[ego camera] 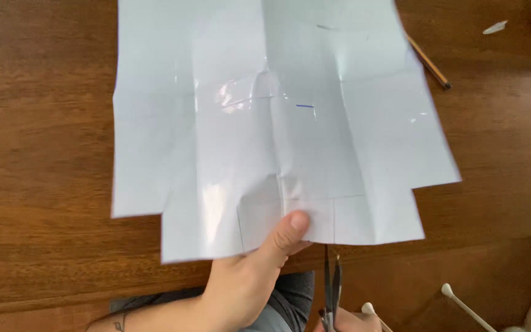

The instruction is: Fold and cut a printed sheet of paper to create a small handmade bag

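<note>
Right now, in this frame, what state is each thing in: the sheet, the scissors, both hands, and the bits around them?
Paper sheet: creased, near corners cut away, pencil lines drawn, near edge held up.
Left hand: pinching the sheet's near edge, thumb on top.
Scissors: blades almost closed, tips at the sheet's near edge.
Right hand: on the scissor handles, mostly out of frame.
Pencil: lying on the table, partly under the sheet.
Cotton swab: lying loose.

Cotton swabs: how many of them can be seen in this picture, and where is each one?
2. One cotton swab lies at the lower right on the dark surface. The tip of a second swab shows near the scissors at the bottom edge. Others may be hidden outside the picture.
</note>
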